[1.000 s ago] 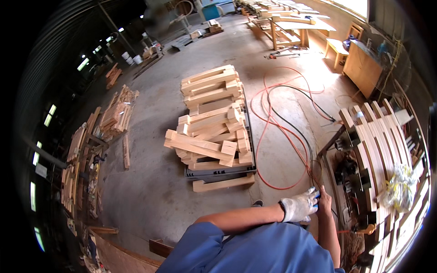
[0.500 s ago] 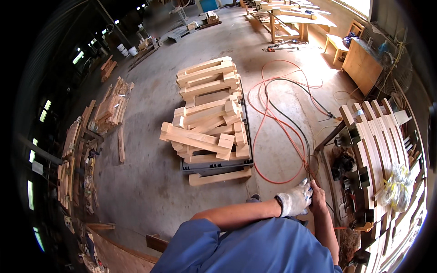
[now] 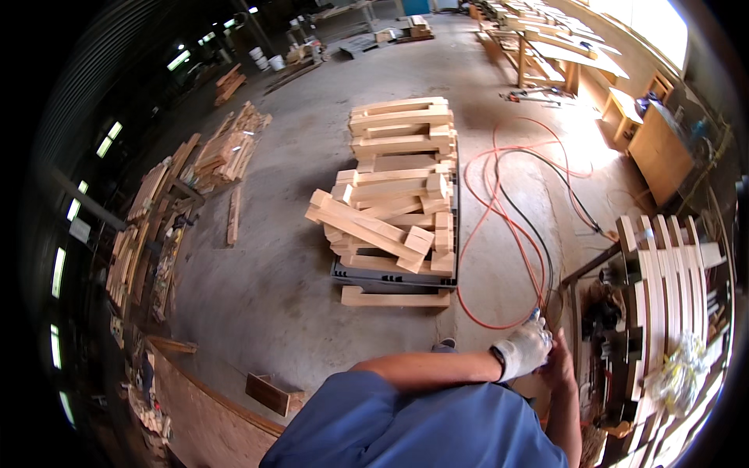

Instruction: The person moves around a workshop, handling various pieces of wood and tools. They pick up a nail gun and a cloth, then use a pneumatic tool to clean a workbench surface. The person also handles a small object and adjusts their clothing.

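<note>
So, left hand (image 3: pixel 524 352): gloved, fingers bent where the hoses meet; grip hidden, can't tell if it's clamped.
Right hand (image 3: pixel 559 365): bare, just right of the glove, probably steadying; its fingertips are hidden, can't tell either.
Hoses: red hose (image 3: pixel 459 290) and black hose (image 3: pixel 529 221), loose floor loops right of the pallet (image 3: pixel 363 276), running together at the hands; slack likely avoids kinks.
Wood pile (image 3: pixel 386 189): on the pallet, so off the floor; near pieces askew, probably stacked loosely.
Slats (image 3: pixel 665 281): near right, side by side, likely because curves match.
</note>
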The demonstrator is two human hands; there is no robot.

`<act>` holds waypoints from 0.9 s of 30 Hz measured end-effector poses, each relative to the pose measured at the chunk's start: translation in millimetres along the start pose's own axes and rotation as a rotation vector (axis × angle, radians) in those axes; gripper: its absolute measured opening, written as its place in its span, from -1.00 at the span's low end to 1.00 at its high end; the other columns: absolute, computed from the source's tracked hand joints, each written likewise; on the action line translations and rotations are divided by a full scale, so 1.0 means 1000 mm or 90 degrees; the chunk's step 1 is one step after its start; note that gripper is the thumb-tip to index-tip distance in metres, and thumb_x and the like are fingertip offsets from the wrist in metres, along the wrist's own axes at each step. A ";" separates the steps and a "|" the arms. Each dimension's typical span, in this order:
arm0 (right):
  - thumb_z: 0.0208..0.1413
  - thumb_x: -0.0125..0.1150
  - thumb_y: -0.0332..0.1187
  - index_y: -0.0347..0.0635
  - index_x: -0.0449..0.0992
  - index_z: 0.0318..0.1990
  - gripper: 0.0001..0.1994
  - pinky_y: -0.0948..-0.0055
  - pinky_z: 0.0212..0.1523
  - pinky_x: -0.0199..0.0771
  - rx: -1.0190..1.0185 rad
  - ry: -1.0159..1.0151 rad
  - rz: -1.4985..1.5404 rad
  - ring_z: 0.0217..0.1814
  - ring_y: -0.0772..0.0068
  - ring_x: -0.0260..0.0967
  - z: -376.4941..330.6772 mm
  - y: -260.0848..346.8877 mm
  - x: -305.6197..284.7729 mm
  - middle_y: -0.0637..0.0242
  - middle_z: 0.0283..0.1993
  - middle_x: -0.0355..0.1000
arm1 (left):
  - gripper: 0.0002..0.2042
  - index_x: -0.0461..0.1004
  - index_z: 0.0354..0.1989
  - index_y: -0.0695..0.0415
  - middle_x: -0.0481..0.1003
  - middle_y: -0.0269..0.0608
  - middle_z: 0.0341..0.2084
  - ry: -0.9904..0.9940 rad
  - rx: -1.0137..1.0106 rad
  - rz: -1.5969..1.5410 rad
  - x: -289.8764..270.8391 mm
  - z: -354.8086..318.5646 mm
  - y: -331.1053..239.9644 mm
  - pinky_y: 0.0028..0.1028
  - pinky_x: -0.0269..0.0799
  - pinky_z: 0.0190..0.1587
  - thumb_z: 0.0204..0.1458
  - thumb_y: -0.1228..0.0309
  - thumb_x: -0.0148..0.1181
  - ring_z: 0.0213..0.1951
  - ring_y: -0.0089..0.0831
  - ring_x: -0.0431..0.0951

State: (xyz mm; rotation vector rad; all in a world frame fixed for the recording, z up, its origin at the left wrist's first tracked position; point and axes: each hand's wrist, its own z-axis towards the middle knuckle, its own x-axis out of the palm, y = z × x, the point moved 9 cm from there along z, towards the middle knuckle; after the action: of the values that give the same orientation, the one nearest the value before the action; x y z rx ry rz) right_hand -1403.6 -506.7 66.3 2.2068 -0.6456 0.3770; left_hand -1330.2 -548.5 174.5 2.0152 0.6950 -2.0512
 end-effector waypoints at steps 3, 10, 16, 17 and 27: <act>0.30 -0.19 0.38 0.00 0.55 -0.02 -0.35 0.42 -0.60 0.48 0.020 0.022 0.041 -0.46 0.44 0.54 0.001 -0.019 0.021 0.43 -0.33 0.59 | -0.66 0.61 -0.04 0.26 0.55 0.04 0.04 -0.004 -0.029 0.095 -0.014 -0.005 0.000 0.01 0.06 0.43 0.13 0.30 0.10 0.22 -0.01 0.45; 0.41 -0.17 0.18 -0.34 0.53 0.03 -0.34 0.40 -0.36 0.57 -0.139 -0.102 -0.124 -0.32 0.40 0.56 -0.025 0.013 0.048 0.24 -0.25 0.58 | -0.74 0.63 -0.19 0.22 0.59 -0.06 -0.14 0.002 -0.153 0.016 0.013 -0.005 0.024 -0.08 0.26 0.29 0.14 0.34 0.08 0.06 -0.10 0.56; 0.41 -0.06 0.10 -0.33 0.56 -0.05 -0.44 0.46 -0.52 0.48 -0.209 -0.186 -0.136 -0.47 0.43 0.49 -0.001 0.000 -0.024 0.23 -0.30 0.56 | -0.70 0.61 -0.04 0.04 0.53 -0.07 0.06 0.068 -0.025 -0.123 0.008 -0.010 0.009 -0.05 0.30 0.28 0.14 0.21 0.15 0.17 -0.07 0.48; 0.42 -0.06 0.09 -0.32 0.56 -0.05 -0.45 0.47 -0.55 0.47 -0.199 -0.192 -0.149 -0.51 0.43 0.48 0.006 0.000 -0.044 0.26 -0.30 0.56 | -0.68 0.60 -0.01 0.05 0.50 -0.06 0.12 -0.042 -0.005 -0.139 0.023 -0.010 0.008 -0.04 0.28 0.30 0.14 0.19 0.16 0.21 -0.07 0.44; 0.30 0.18 0.01 -0.28 0.47 0.09 -0.51 0.16 -0.10 0.61 -0.019 0.034 0.013 -0.16 0.17 0.58 0.007 0.000 0.011 0.19 -0.10 0.57 | -0.77 0.56 -0.22 0.25 0.59 -0.06 -0.27 -0.179 0.186 -0.129 0.002 -0.024 -0.028 -0.23 0.44 0.04 0.03 0.38 0.13 -0.13 -0.09 0.58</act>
State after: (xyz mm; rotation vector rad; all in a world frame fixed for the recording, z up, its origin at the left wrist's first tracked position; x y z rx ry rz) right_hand -1394.2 -515.6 66.9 2.1556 -0.6415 0.4338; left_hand -1321.2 -512.4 179.2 1.7952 0.5935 -2.6237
